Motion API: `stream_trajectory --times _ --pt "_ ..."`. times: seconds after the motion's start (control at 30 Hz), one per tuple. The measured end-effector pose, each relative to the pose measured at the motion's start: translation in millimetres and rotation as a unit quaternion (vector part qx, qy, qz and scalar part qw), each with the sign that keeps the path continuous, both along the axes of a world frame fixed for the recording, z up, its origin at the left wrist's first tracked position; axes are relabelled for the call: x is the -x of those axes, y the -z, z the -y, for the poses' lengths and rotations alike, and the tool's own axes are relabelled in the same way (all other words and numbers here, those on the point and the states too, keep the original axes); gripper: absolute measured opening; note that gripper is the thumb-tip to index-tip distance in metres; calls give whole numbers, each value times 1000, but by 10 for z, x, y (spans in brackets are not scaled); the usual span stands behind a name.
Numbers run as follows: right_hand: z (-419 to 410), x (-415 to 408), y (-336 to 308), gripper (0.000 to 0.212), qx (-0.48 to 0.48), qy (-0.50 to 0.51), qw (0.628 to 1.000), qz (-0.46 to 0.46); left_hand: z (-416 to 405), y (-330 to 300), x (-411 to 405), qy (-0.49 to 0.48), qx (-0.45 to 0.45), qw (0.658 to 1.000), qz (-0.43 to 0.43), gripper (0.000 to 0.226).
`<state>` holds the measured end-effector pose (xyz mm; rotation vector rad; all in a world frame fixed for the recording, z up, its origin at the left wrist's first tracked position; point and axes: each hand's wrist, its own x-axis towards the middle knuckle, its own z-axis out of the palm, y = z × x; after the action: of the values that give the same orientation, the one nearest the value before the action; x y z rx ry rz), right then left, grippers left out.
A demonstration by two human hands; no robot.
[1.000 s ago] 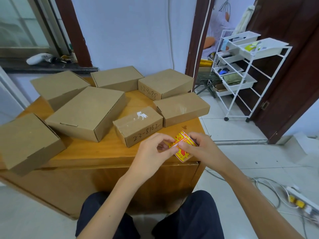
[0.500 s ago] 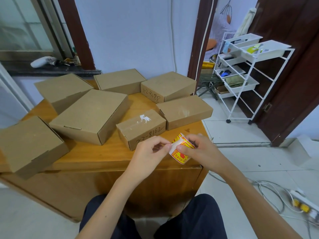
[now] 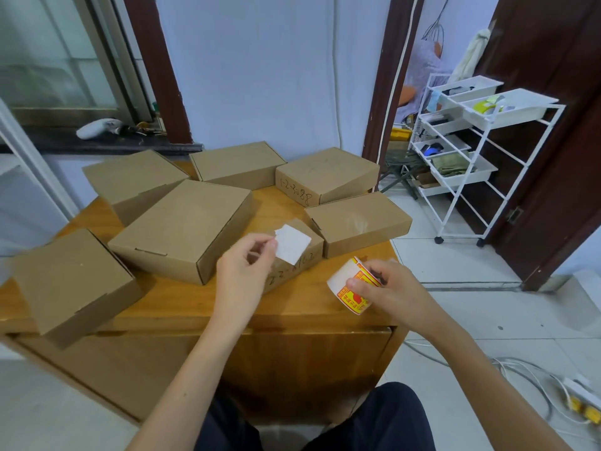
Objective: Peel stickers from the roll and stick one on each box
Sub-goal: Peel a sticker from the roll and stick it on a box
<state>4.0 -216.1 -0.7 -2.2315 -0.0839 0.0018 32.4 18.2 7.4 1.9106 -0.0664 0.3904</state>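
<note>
Several brown cardboard boxes lie on a wooden cabinet top. My left hand pinches a peeled sticker by its corner, white back towards me, above the small box with handwritten numbers on its side. My right hand holds the roll of yellow and red stickers near the cabinet's front right corner. A large flat box sits left of the small box, and another box lies just behind it to the right.
More boxes stand at the front left, the back left, the back middle and the back right. A white wire rack on wheels stands on the tiled floor to the right. Cables and a power strip lie on the floor.
The sticker has come off the roll. My left hand has lifted it up and left over the small box, while my right hand has drawn the roll away to the right.
</note>
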Motion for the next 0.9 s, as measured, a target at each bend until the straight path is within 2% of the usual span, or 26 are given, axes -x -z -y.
stream_trajectory --times 0.17,0.47,0.67,0.9 --pt "-31 -42 7 25 6 -5 1000 -2 -132 -57 -181 -32 -19 999 34 18" --pt "-93 -87 -15 23 24 -4 1000 -12 -91 32 -373 -35 -137 984 112 14" --pt "-102 -119 -14 22 25 -10 999 -17 -103 183 -395 -5 -274 956 102 16" --pt "-130 -142 -6 23 22 -8 999 -22 -93 179 -352 7 -348 935 76 21"
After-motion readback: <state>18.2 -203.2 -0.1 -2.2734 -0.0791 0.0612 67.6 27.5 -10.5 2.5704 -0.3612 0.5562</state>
